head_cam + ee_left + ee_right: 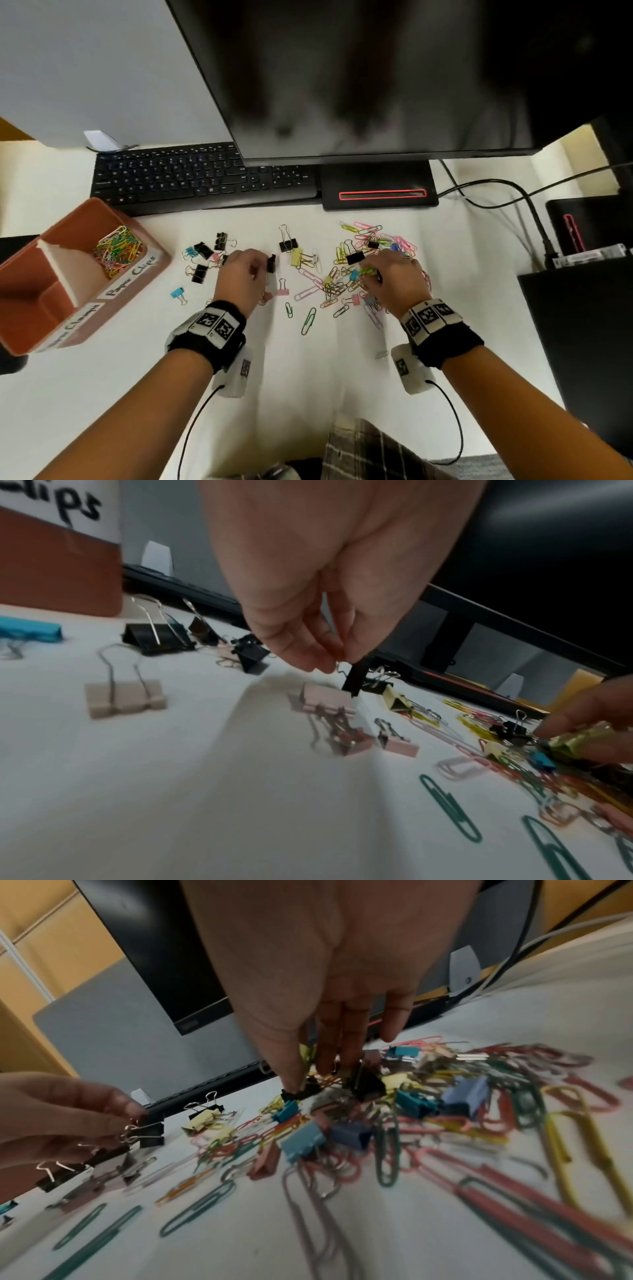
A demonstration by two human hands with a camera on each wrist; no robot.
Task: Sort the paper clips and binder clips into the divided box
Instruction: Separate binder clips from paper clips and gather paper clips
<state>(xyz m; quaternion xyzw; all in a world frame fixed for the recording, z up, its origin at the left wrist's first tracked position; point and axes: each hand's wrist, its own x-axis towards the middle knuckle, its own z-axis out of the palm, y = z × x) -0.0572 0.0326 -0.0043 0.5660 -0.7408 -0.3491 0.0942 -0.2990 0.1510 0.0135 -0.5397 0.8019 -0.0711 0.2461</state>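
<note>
My left hand [246,270] pinches a small black binder clip [271,263] by its wire handle, just above the white desk; the left wrist view shows the clip [354,680] hanging from thumb and finger. My right hand [387,274] reaches down into the mixed pile of coloured paper clips and binder clips [346,274], its fingers curled around a yellow-green binder clip [578,739]. Beside its thumb lies a black binder clip [296,1093]. The terracotta divided box [150,246] stands at the left, with coloured paper clips [118,250] in its far compartment.
Several binder clips [202,260] lie grouped between the box and my left hand. A black keyboard [191,178], monitor [376,85] and its base [380,192] border the far side. Cables [496,192] and a black case [582,325] sit at the right.
</note>
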